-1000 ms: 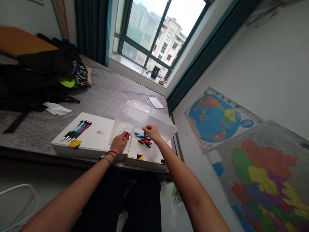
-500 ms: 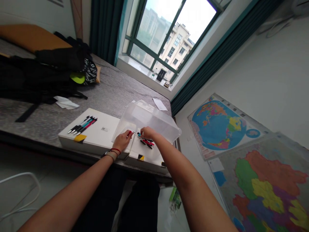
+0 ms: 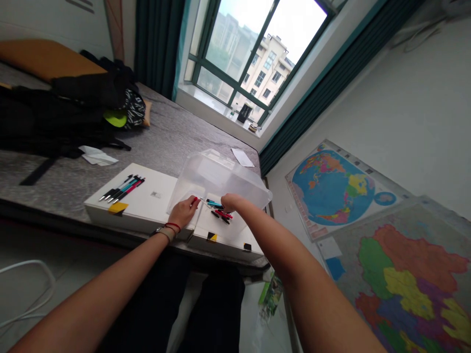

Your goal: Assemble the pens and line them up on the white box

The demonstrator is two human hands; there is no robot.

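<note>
My left hand (image 3: pixel 184 213) is closed around a small red pen part (image 3: pixel 195 199), with a thin whitish tip pointing right from it. Most of that part is covered by my fingers. My right hand (image 3: pixel 230 201) is closed at the right side of a pile of pen parts (image 3: pixel 221 214) in black, red and blue; whatever its fingers pinch is hidden. The pile lies on the right white box (image 3: pixel 235 233), in front of a clear plastic bin (image 3: pixel 224 171) tipped on its side. Several pens (image 3: pixel 123 189) lie side by side on the left white box (image 3: pixel 156 189).
Both boxes stand at the front edge of a grey marbled surface (image 3: pixel 165 127). Behind them lie a crumpled tissue (image 3: pixel 97 156), a white paper (image 3: pixel 242 157) and black bags (image 3: pixel 55 113). Maps (image 3: pixel 334 191) hang on the right wall; a white cable (image 3: pixel 40 264) loops at lower left.
My right hand has shifted slightly right, away from my left hand, and more of the blue parts shows. My left hand still grips the red pen part. The whole view has drifted a little.
</note>
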